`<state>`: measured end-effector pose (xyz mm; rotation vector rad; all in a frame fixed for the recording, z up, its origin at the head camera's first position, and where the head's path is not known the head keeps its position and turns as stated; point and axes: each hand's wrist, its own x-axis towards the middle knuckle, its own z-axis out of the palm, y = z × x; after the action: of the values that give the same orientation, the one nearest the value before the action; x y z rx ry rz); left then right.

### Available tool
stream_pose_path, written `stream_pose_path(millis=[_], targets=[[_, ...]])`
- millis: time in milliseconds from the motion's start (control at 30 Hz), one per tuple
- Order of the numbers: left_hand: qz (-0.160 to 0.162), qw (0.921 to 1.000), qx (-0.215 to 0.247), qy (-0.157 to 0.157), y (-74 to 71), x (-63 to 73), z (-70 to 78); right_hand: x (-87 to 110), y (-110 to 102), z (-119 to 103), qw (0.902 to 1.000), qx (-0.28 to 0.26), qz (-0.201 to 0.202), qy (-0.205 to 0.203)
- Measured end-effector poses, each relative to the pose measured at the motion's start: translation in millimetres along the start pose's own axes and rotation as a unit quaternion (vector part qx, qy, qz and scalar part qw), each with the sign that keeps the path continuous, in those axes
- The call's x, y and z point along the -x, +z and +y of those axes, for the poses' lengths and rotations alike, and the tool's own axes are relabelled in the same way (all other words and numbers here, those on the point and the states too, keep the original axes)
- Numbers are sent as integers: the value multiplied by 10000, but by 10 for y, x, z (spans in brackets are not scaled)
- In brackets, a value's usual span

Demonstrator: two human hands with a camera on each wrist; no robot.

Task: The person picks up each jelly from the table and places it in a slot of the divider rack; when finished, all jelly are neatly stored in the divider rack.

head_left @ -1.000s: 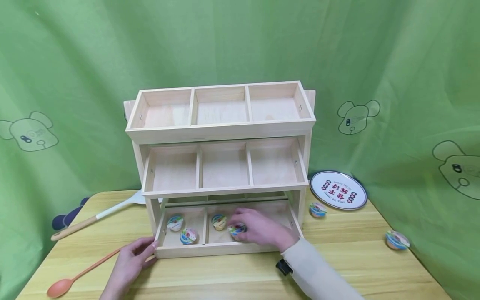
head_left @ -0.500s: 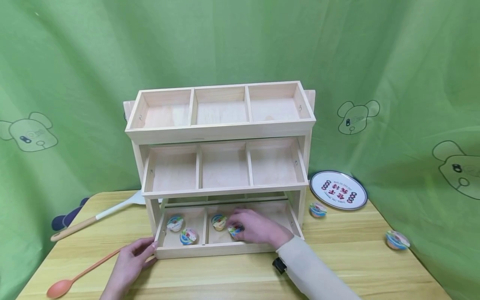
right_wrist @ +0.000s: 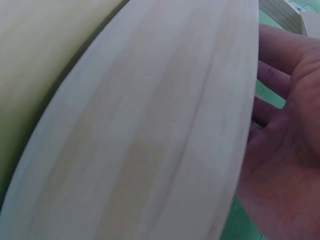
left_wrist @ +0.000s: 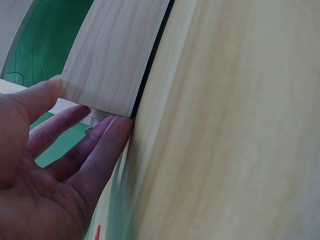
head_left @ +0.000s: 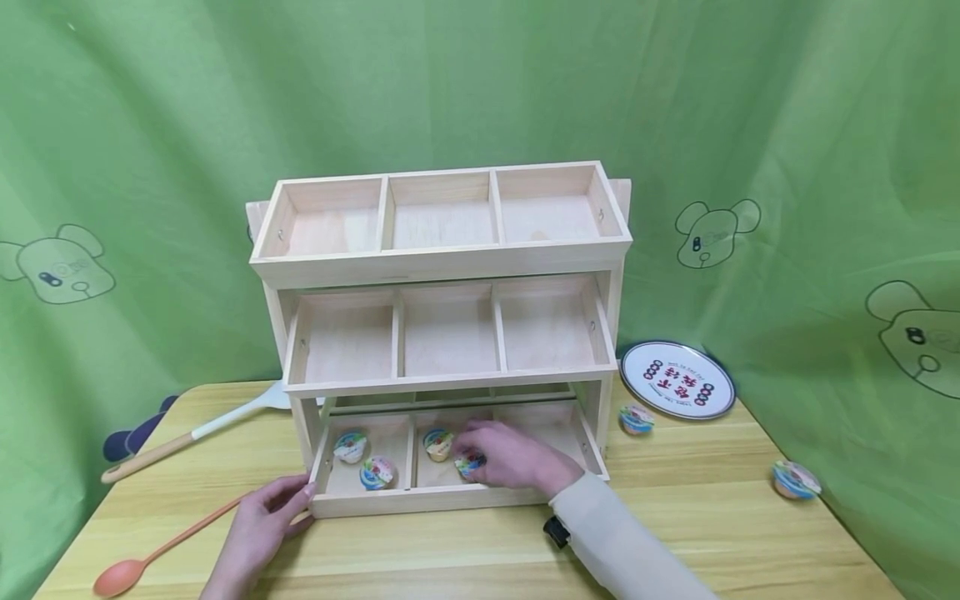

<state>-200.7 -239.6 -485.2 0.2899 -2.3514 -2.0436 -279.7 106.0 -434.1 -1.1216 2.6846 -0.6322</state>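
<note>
In the head view, a wooden rack has its bottom drawer (head_left: 390, 502) out in front. My left hand (head_left: 258, 529) holds that drawer's front left corner; in the left wrist view the thumb is at the top edge and the fingers (left_wrist: 107, 150) lie against its end. My right hand (head_left: 506, 454) reaches into the middle compartment and pinches a jelly cup (head_left: 467, 467) with a blue and green lid, partly covered by the fingers. Just left of it sits a yellowish jelly cup (head_left: 438, 445). Two more, a white jelly cup (head_left: 350, 447) and a pink-lidded jelly cup (head_left: 377, 473), lie in the left compartment.
The middle tray (head_left: 450, 383) and top tray (head_left: 442, 262) overhang the drawer. To the right are a jelly cup (head_left: 636, 420), another jelly cup (head_left: 795, 481) and a round plate (head_left: 678, 379). Leftward lie an orange spoon (head_left: 120, 577) and a wooden-handled utensil (head_left: 157, 457).
My right hand and its jelly cup have shifted slightly left within the middle compartment, the forearm following. My left hand has stayed at the drawer corner.
</note>
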Motion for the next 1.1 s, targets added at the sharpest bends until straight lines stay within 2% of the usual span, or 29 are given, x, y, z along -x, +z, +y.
stream_pose_path(millis=[367,600,967,1100], targets=[[25,10000,16,25,-2,-6,-17,70,-87,-53,9998,-105,161,98],[22,10000,5,5,-13,-4,-25,190,-161,-62,9987,-303,295,284],[20,10000,37,47,1,0,-12,389,-256,-113,9977,-269,620,85],[1,10000,22,56,4,4,6,504,-280,-86,9969,-331,683,228]])
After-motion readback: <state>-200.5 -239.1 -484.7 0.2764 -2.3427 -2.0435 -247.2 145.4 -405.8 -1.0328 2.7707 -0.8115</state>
